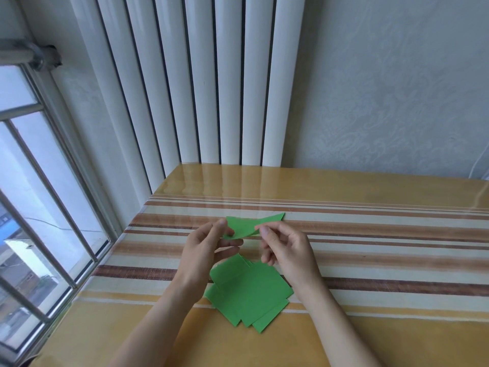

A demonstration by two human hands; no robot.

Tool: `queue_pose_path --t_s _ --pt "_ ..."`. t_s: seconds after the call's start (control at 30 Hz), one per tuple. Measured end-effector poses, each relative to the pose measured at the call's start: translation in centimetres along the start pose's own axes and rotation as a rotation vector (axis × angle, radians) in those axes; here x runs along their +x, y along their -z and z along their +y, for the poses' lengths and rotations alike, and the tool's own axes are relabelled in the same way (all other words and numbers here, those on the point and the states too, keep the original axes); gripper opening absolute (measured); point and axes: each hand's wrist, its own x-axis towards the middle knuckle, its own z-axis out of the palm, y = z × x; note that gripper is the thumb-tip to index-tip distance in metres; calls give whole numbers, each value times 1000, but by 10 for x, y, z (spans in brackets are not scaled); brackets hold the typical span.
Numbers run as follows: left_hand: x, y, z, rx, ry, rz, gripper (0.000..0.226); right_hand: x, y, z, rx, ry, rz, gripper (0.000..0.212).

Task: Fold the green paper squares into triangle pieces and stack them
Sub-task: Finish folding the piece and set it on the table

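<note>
Head view: our left hand [205,243] and right hand [284,243] pinch the green sheet [244,226] between them, above the loose squares [248,292]; it looks light and floppy, best pinched at corners.

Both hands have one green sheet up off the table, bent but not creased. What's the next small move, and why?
Probably bring the two held ends together and match the edges before creasing. The sheet sags in a curve between the left hand and right hand, each pinching one end, with no sharp fold visible yet. The pile of flat sheets lies on the table below, untouched.
</note>
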Motion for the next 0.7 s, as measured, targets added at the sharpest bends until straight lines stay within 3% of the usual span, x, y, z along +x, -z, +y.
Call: queue_pose_path --t_s 0.13,0.27,0.4,0.47,0.53,0.7 --pt "1 1 -5 121 22 -38 33 0 -3 -2 -4 -94 56 31" --pt "2 2 -8 218 22 32 38 1 2 1 -102 -94 -12 8" --pt "3 6 -10 326 -8 108 33 0 -1 -1 -227 -85 -65 24" --pt "2 5 -8 392 -45 141 24 -1 -1 -2 -282 -64 -105 23" --pt "2 4 -7 417 -51 131 30 -2 0 -1 -302 -53 -141 23" --pt "2 6 -7 338 54 37 34 3 1 10 -345 -32 23 23"
